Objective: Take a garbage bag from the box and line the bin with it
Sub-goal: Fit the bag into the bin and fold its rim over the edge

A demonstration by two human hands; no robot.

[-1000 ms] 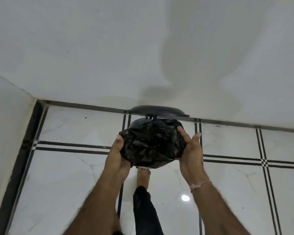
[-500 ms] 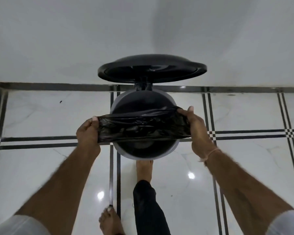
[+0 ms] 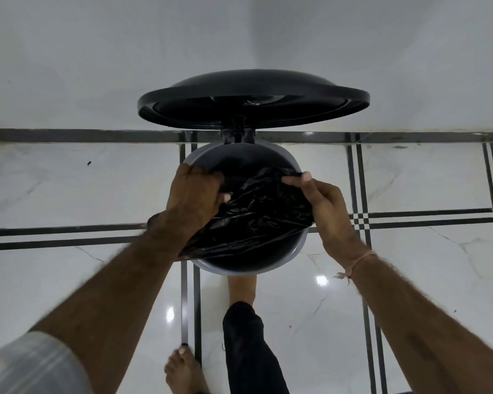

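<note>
A round grey pedal bin (image 3: 293, 257) stands on the floor against the wall, its black lid (image 3: 254, 102) raised. A crumpled black garbage bag (image 3: 256, 217) lies across the bin's mouth and hangs partly inside. My left hand (image 3: 194, 197) grips the bag's left side, over the bin's left rim. At the bag's upper right edge my right hand (image 3: 322, 206) pinches the plastic between thumb and fingers. My right foot (image 3: 241, 288) rests at the bin's base, where the pedal is hidden. The box is not in view.
Glossy white floor tiles with black stripe borders (image 3: 427, 218) spread all around. A plain white wall (image 3: 97, 66) rises right behind the bin. My bare left foot (image 3: 184, 371) stands near the bottom edge.
My hands have come closer together and lower over the bin. The bag, held stretched flat between them before, now sags crumpled into the opening. The lid stays up.
</note>
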